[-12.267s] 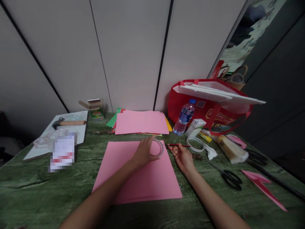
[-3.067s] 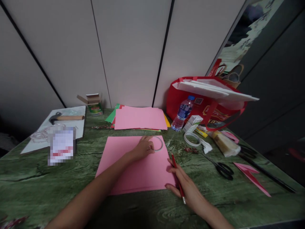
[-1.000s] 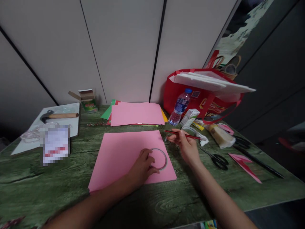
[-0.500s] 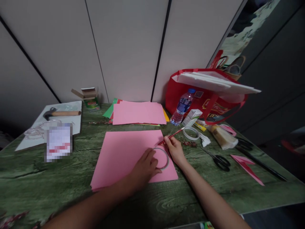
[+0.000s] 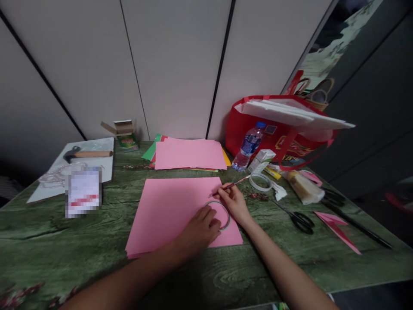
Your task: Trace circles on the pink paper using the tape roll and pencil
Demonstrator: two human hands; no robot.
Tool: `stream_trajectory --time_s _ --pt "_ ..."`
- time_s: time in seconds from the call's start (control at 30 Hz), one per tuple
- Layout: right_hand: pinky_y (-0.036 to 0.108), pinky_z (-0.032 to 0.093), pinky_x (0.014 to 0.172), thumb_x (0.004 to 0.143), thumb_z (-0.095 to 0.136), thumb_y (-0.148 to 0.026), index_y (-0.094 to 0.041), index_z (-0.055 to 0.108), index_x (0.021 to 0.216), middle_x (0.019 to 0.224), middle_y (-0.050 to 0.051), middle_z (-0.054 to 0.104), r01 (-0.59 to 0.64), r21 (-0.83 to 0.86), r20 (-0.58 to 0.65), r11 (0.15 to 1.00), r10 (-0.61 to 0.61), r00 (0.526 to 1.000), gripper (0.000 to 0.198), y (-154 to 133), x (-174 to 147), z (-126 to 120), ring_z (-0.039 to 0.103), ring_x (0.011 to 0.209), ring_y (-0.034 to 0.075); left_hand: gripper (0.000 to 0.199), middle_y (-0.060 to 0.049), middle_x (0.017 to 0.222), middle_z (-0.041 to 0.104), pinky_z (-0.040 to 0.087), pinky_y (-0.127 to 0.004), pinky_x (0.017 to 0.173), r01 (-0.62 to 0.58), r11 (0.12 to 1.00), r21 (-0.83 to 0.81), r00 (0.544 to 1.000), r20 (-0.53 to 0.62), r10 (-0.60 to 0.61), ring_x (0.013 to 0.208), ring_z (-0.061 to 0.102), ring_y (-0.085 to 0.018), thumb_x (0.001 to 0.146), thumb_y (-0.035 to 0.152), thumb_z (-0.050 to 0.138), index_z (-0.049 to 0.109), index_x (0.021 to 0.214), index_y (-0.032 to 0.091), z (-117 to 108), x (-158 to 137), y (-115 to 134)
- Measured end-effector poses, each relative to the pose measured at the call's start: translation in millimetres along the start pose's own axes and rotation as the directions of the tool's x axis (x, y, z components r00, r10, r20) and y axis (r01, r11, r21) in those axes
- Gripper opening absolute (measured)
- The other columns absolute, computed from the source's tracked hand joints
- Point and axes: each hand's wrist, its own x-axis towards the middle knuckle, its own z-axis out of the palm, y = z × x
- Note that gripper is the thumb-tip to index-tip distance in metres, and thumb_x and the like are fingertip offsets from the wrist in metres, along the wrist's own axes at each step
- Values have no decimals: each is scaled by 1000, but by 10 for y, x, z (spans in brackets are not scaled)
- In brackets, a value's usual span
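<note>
Head view: the left hand lies on the pink sheet, its fingers spread flat and pressing down a clear tape ring at the ring's near-left edge. They pin it from above and do not close around it. The ring sits flat on the sheet's near right corner, just ahead of those fingers.

The right hand is on the ring's far right side, its fingers pinched shut on a red pencil. The pencil's tip points down and left to the paper at the ring's far rim, and its other end slants up and away to the right.

As far as the frame shows, the ring is placed and held and the pencil tip has reached its edge. No drawn line can be made out on the sheet, so how much of the outline is traced cannot be told; it looks to be at or near its start, with most of the rim yet to be followed.

To the right of the pencil fingers lie another tape roll, scissors and a water bottle in front of a red bag. Beyond both hands is a stack of coloured paper. Far to the left, a hammer rests on a white board on the green table.
</note>
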Motion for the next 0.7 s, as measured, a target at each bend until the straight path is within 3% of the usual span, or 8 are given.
stream_trajectory --time_s 0.23,0.47,0.7 --pt "32 53 68 76 63 -46 -21 52 96 80 2 66 18 -63 60 998 -14 998 34 -1 -13 40 65 74 17 30 -13 117 51 34 -45 104 -26 999 -40 999 40 27 122 41 -28 89 21 48 52 119 19 -97 18 -2" --pt "34 51 70 83 53 -46 -21 52 101 84 5 67 66 -201 128 977 -40 991 30 -29 -9 64 64 76 19 35 -12 119 50 33 -46 104 -3 999 -54 998 69 7 123 40 -31 86 34 55 52 119 21 -56 2 -13" --pt "34 51 70 86 50 -44 -22 51 103 79 2 67 88 -207 151 974 -57 987 28 -35 -16 72 65 73 19 52 -14 122 49 36 -47 99 -6 1000 -16 994 105 8 124 39 -34 83 43 58 45 129 23 -65 20 3"
